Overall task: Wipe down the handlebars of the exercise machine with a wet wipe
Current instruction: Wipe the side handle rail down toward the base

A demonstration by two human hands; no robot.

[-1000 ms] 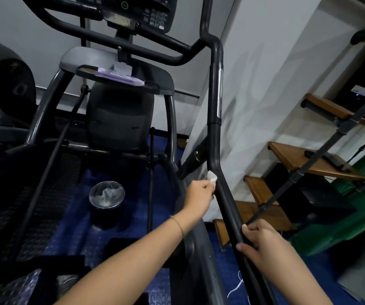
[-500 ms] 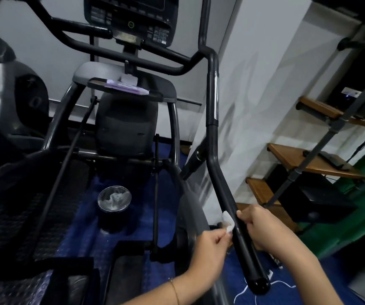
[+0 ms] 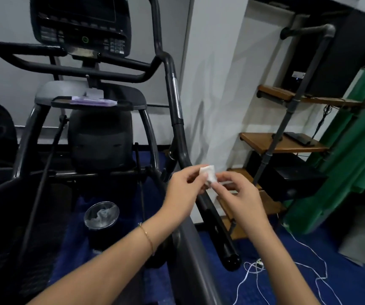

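Observation:
A small crumpled white wet wipe (image 3: 209, 175) is pinched between the fingertips of both hands, just in front of the machine's right handlebar (image 3: 175, 119). My left hand (image 3: 185, 187) grips its left side and my right hand (image 3: 235, 190) its lower right corner. The black handlebar runs from the top down behind my hands to its end cap (image 3: 231, 261) near the floor. Neither hand touches the bar. The fixed black bars (image 3: 84, 69) cross under the console (image 3: 82, 25).
A pack of wipes (image 3: 93, 101) lies on the machine's grey tray. A black bin with a clear liner (image 3: 101, 214) stands on the blue floor. Wooden shelves on a pipe frame (image 3: 282, 142) and a green cloth (image 3: 353, 150) are to the right. White cable (image 3: 287, 274) trails on the floor.
My right hand let go of the lower handlebar and rose to meet the left. The wipe came off the bar and is now held between both hands. The view tilted up slightly.

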